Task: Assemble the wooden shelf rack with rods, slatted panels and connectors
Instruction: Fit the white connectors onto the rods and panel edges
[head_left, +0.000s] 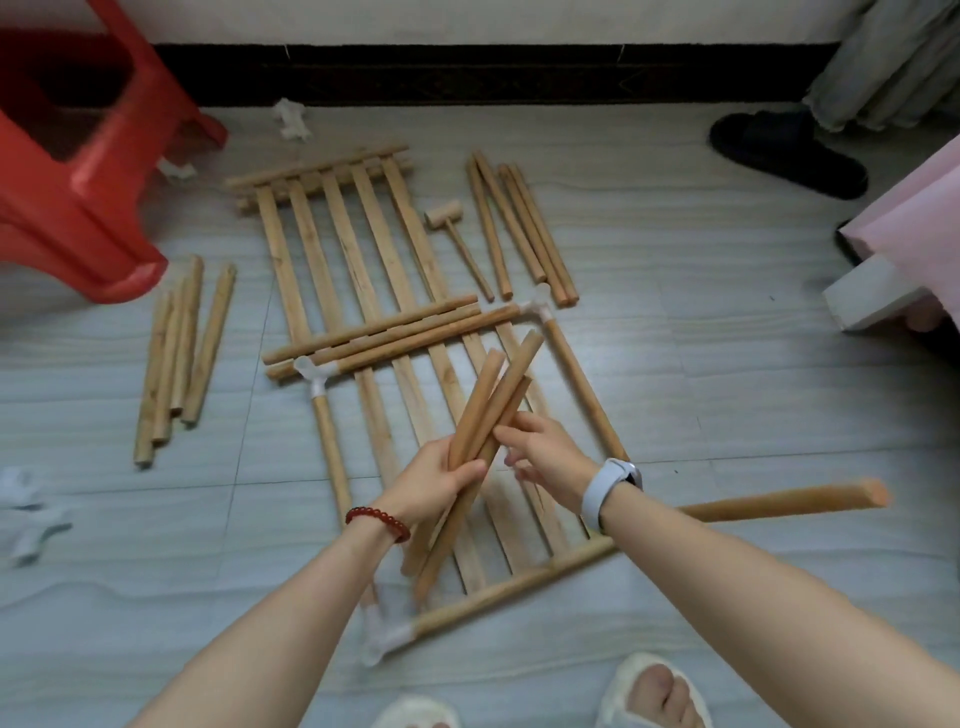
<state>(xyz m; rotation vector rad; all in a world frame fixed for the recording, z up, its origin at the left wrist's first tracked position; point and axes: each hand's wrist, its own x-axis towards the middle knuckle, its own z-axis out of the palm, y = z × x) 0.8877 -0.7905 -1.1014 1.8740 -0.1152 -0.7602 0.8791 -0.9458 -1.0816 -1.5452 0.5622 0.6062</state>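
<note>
On the tiled floor (701, 338) lies the slatted panel (332, 244), its slats running away from the person, with a rod frame (405, 338) joined by white connectors (311, 371) laid over it. Above the frame, the left hand (434, 480) grips a bundle of rods (488, 410) around its middle, fingers curled round them; the rods slant from lower left up to the right. The right hand (540, 449) reaches in from the right, thumb and fingertips pinching one rod of the bundle just above the left hand.
</note>
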